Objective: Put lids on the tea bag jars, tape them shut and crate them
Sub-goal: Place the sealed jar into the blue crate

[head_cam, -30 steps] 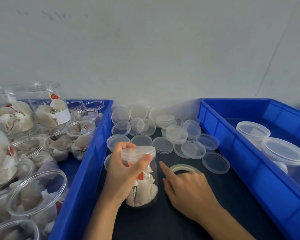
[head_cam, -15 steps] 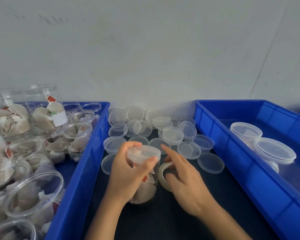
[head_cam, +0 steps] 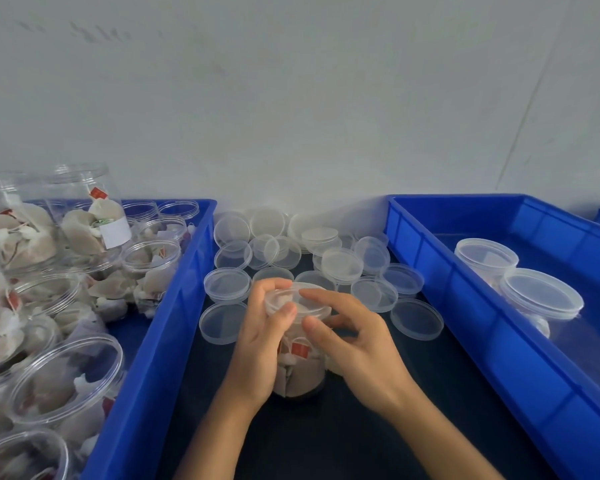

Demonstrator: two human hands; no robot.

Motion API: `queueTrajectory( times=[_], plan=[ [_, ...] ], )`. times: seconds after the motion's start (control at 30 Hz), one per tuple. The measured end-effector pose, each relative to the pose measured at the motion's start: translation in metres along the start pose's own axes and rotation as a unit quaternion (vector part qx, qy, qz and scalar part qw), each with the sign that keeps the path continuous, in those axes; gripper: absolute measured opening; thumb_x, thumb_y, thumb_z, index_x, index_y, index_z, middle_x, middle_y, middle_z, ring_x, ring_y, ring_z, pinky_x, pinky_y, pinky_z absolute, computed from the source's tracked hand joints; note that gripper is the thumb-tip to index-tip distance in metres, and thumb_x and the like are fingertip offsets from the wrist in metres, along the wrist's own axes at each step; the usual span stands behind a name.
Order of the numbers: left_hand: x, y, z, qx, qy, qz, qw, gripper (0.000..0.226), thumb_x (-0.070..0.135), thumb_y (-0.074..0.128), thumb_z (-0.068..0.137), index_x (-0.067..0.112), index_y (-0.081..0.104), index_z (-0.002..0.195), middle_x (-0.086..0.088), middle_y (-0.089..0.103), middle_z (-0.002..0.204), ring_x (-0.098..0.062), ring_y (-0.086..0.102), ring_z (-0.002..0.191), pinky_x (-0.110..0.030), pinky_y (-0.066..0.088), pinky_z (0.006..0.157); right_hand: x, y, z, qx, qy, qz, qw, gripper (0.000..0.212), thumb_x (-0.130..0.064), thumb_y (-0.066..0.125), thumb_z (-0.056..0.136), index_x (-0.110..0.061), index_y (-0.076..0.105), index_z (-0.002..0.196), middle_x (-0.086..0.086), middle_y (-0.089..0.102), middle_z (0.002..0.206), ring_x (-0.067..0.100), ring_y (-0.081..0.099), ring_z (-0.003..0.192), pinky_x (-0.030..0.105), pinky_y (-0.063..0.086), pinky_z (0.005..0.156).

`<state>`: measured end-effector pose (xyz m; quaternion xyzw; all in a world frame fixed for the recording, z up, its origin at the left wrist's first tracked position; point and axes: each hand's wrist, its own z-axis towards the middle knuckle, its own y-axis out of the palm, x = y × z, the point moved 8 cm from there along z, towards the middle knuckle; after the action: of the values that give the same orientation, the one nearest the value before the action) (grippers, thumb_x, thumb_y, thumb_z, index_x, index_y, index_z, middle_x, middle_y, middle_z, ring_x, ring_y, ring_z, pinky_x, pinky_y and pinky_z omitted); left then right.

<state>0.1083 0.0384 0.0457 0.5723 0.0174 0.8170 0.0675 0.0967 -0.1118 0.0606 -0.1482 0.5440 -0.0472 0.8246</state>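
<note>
The clear plastic tea bag jar (head_cam: 300, 362) with translucent round lid (head_cam: 297, 299) stood on the dark desk (head_cam: 326, 441), in the lane between the left blue plastic crate (head_cam: 160, 341) and right blue plastic crate (head_cam: 471, 320). The left hand (head_cam: 260, 344) grasped the jar; the right hand (head_cam: 352, 341) curled at the lid, its grip unclear. Loose clear lids (head_cam: 342, 265) crowded the far side.

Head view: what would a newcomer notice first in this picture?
First, the two hands at the centre: the left hand grips a lidded jar of tea bags on the dark table, and the right hand curls its fingers at the lid. Behind them lies a heap of loose clear lids. A blue crate on the left holds open jars; another crate on the right holds two lidded ones.
</note>
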Motion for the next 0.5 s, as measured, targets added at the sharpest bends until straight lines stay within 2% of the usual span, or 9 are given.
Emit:
queueTrajectory(
  times=[0.13,0.23,0.37,0.43,0.5],
  plan=[
    [-0.001,0.000,0.002,0.000,0.010,0.010,1.000,0.034,0.051,0.058,0.092,0.036,0.059,0.122,-0.004,0.072,0.116,-0.026,0.074,0.105,-0.035,0.062,0.080,0.000,-0.004,-0.001,-0.021,0.007,0.036,0.999,0.030,-0.035,0.068,0.101,-0.047,0.072,0.128,-0.014,0.066,0.131,0.019,0.072,0.109,0.040,0.063,0.091],
    [-0.003,-0.001,0.002,-0.010,0.001,0.026,1.000,0.039,0.056,0.058,0.091,0.040,0.057,0.127,0.000,0.072,0.119,-0.024,0.074,0.108,-0.039,0.064,0.081,-0.002,-0.005,-0.002,-0.025,0.000,0.006,1.000,0.032,-0.031,0.062,0.105,-0.044,0.069,0.133,-0.016,0.064,0.132,0.017,0.072,0.109,0.037,0.063,0.089],
    [-0.002,-0.004,0.002,-0.047,-0.011,0.046,0.998,0.055,0.062,0.063,0.090,0.044,0.048,0.139,0.006,0.069,0.131,-0.021,0.070,0.121,-0.040,0.062,0.092,-0.004,-0.006,-0.002,-0.023,0.001,-0.046,0.999,0.033,-0.025,0.061,0.107,-0.043,0.067,0.136,-0.020,0.062,0.131,0.011,0.070,0.110,0.037,0.061,0.090],
    [0.002,-0.002,0.002,-0.054,-0.004,0.052,0.997,0.055,0.062,0.065,0.089,0.046,0.047,0.139,0.007,0.068,0.131,-0.021,0.070,0.122,-0.043,0.064,0.088,-0.007,-0.007,-0.003,-0.031,0.004,-0.057,0.998,0.034,-0.027,0.062,0.107,-0.046,0.065,0.136,-0.022,0.060,0.132,0.008,0.067,0.114,0.035,0.060,0.093],
    [0.006,0.003,0.002,-0.052,0.011,0.045,0.998,0.053,0.058,0.065,0.091,0.042,0.049,0.139,0.004,0.070,0.130,-0.024,0.072,0.118,-0.043,0.065,0.084,-0.013,-0.008,-0.004,-0.048,-0.004,-0.082,0.996,0.038,-0.037,0.067,0.103,-0.052,0.060,0.136,-0.027,0.055,0.134,0.002,0.062,0.119,0.032,0.059,0.096]
  ],
)
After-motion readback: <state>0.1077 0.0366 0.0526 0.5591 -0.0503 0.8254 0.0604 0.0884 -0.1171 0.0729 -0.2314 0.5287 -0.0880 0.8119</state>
